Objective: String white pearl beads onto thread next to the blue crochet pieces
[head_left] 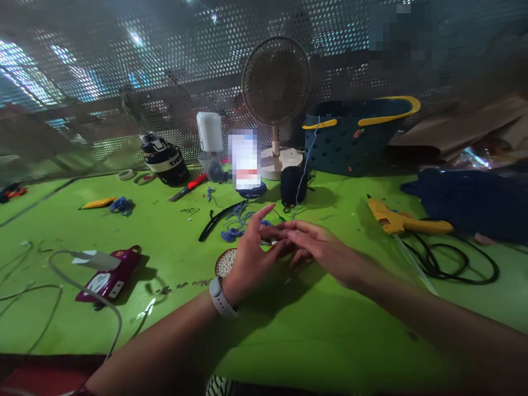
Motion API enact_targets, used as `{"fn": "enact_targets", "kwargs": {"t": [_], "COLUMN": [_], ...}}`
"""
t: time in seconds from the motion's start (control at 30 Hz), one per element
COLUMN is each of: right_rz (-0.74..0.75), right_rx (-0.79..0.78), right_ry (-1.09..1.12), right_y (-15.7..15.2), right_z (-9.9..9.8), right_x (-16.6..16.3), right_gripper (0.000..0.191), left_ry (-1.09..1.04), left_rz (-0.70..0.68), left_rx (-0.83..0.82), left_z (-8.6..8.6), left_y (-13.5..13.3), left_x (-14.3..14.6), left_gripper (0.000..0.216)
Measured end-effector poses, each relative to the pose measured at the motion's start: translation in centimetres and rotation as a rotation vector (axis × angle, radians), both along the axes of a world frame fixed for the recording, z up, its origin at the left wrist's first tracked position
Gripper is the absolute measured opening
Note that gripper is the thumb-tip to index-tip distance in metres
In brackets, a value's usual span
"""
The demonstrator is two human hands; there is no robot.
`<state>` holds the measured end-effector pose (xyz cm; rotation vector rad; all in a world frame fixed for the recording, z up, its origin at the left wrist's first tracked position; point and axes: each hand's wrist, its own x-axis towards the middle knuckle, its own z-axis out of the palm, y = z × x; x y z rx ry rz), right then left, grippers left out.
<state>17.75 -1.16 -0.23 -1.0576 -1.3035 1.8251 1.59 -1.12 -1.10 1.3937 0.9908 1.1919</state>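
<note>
My left hand, with a pale band at the wrist, meets my right hand over the middle of the table. One left finger points up while the others bend toward the right hand. The right fingers press together against the left fingertips; whatever lies between them is hidden. Just behind shows a thin tool with a green part. Blue crocheted pieces with loose yarn lie beyond the left hand. A red-rimmed dish of white beads is partly covered by that hand. A light blue strand hangs down behind my right hand.
Behind stand a dark yarn ball, a lit phone, a fan and a dark basket. To the right is a yellow glue gun with its cord. At left lie a purple power strip and a bottle.
</note>
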Motion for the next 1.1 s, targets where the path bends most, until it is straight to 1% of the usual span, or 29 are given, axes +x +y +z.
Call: {"fn": "enact_targets", "kwargs": {"t": [0.07,0.1,0.17,0.23,0.27,0.3,0.33,0.37,0.43,0.5,0.6,0.67,0.73,0.83,0.97,1.03,1.1], "right_rz": [-0.022,-0.039,-0.074,-0.113,-0.136,-0.177,-0.222,-0.265,-0.342,-0.403,-0.508,-0.505,-0.493,-0.491,-0.428,-0.402,-0.385], "right_rx": [0.047,0.106,0.283,0.459,0.512,0.529,0.507,0.448,0.295,0.216,0.13,0.111,0.131,0.194,0.222,0.221,0.215], "right_ry": [-0.062,-0.1,-0.188,-0.288,-0.338,-0.365,-0.375,-0.366,-0.27,-0.122,-0.019,-0.006,-0.031,-0.071,-0.081,-0.087,-0.093], "right_y": [0.1,0.0,0.0,0.0,0.0,0.1,0.3,0.5,1.1,1.9,3.1,3.6,3.8,3.8,3.9,4.0,3.9], "right_z": [-0.5,-0.6,-0.3,0.5,1.2,2.0,2.8,3.6,5.1,6.1,6.6,6.7,6.8,6.9,6.5,6.3,6.3], "right_x": [-0.1,-0.1,-0.1,0.2,0.4,0.7,1.2,1.6,2.8,4.1,5.9,6.8,7.5,8.0,8.4,8.4,8.2], "right_gripper": [0.031,0.029,0.027,0.027,0.028,0.03,0.03,0.031,0.031,0.033,0.036,0.037,0.038,0.039,0.035,0.033,0.033], "left_ry": [0.049,0.082,0.174,0.259,0.287,0.307,0.32,0.328,0.34,0.352,0.388,0.433,0.504,0.591,0.6,0.612,0.665], "left_rz": [0.002,0.01,0.023,0.014,-0.002,-0.026,-0.053,-0.082,-0.146,-0.228,-0.385,-0.483,-0.54,-0.556,-0.553,-0.524,-0.472], "left_rx": [0.069,0.108,0.188,0.254,0.27,0.274,0.265,0.246,0.191,0.15,0.102,0.071,0.051,0.068,0.183,0.228,0.241], "left_z": [0.0,-0.1,-0.3,-0.3,-0.3,-0.3,-0.2,-0.1,0.0,0.1,0.3,0.5,0.7,0.8,0.7,1.1,1.9], "left_y": [-0.1,-0.1,0.0,0.2,0.2,0.3,0.3,0.4,0.5,0.7,0.9,1.0,0.9,0.7,0.6,0.7,1.1], "left_x": [0.0,0.0,-0.2,-0.3,-0.4,-0.5,-0.6,-0.6,-0.8,-1.1,-1.7,-2.0,-2.2,-2.1,-2.2,-2.9,-4.1], "left_gripper": [0.066,0.064,0.063,0.064,0.064,0.063,0.062,0.059,0.054,0.049,0.042,0.042,0.044,0.045,0.047,0.048,0.041]}}
